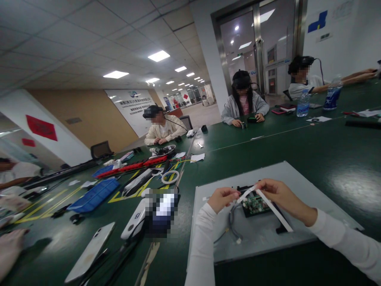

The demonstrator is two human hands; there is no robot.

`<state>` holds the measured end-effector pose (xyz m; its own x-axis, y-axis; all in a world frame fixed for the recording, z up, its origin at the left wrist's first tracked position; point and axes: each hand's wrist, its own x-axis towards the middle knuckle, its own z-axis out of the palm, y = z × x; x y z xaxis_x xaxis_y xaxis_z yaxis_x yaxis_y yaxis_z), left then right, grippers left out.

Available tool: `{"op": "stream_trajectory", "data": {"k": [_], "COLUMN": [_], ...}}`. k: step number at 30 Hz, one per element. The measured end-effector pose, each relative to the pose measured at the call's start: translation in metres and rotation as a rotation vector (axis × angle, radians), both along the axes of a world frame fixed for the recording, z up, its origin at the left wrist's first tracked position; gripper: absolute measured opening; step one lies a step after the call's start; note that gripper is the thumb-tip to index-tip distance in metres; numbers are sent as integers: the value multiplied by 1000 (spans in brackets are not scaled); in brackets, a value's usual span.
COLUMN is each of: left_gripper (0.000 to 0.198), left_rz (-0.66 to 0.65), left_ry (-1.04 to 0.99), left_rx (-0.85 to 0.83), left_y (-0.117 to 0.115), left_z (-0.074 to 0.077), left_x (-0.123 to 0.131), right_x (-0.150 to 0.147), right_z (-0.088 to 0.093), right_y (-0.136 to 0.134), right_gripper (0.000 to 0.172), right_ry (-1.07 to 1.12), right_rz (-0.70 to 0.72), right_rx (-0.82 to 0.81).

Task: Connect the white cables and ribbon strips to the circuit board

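A grey flat panel (pixel 256 246) lies in front of me, with a green circuit board (pixel 256 204) on it. Over the board bends a flat white strip (pixel 276 213), perhaps a ribbon cable. My right hand (pixel 275 194) pinches it at the bend, and its long end slopes down to the right towards the panel. The fingers of my left hand (pixel 223 198) are pinched together at the strip's other end. Below my left hand, a grey cable (pixel 231 222) with a pale connector (pixel 238 240) curves across the panel.
Left of the panel are a phone with a lit screen (pixel 165 206), a white power bank (pixel 135 218) and a white phone (pixel 91 252). A blue tray (pixel 93 194) sits further left. Across the green table (pixel 324 159) sit several people; two bottles (pixel 303 104) stand at right.
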<state>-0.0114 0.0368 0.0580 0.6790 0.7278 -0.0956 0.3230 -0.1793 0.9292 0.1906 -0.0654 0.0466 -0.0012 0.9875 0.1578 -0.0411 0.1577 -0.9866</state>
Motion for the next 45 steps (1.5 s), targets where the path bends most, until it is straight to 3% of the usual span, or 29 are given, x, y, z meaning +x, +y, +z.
{"op": "stream_trajectory", "data": {"k": [3,5,16,21,27,35,45], "left_gripper": [33,31,35,34,30,22,20], "left_rz": [-148,-173,-25,59,27,-14,-37], "left_ry": [49,46,-33,22,211,421,743], "left_rx": [-101,-119,-124,-87,-112,76,356], "left_y": [0,1,6,13,14,17,16], "left_z": [-5,-7,8,4,-7,-18,-15], "left_x": [-2,-3,-16,-23,-30,-31,-30], "right_x": [-2,-3,-9,-13,-22,-38,-51], "right_z": [-3,-6,-9,-2,3,-8,-11], "right_y": [0,1,-1,-8,-18,-28,-35], "right_gripper": [30,29,14,12,8,7,9], "right_ry": [5,8,-225,-414,-672,-853,-740], "right_rz": [-3,3,-20,89,202,219,252], "right_rx": [9,15,91,165,284,292,98]}}
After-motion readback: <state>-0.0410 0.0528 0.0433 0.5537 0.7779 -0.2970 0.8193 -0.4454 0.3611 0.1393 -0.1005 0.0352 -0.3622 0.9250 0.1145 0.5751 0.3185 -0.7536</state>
